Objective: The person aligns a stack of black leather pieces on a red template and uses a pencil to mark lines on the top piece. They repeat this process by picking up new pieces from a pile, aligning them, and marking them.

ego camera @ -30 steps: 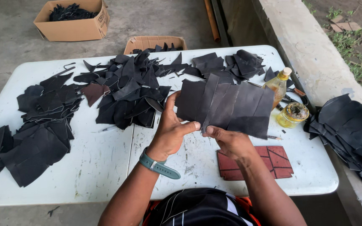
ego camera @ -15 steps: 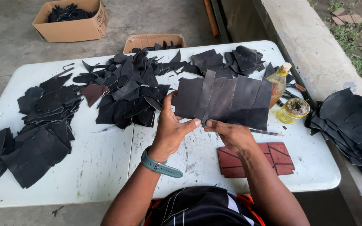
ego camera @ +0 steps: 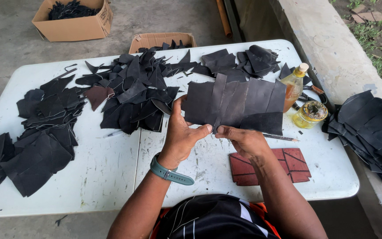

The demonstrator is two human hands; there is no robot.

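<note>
Your left hand (ego camera: 183, 138) and right hand (ego camera: 243, 140) each have their grip clamped on the lower edge of the black patched leather sheet (ego camera: 235, 104), held up over the middle of the white surface (ego camera: 111, 163). Red pattern piece (ego camera: 270, 166) at 5 o'clock, oil bottle (ego camera: 295, 85) at 3 o'clock.

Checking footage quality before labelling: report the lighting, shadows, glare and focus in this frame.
Head view: soft, even daylight, no harsh shadows; faint shade under the left hand and right hand. The joined black panel stays sharp with visible seams. Slight gleam on the oil bottle. Table edges bow from wide-angle distortion.
</note>
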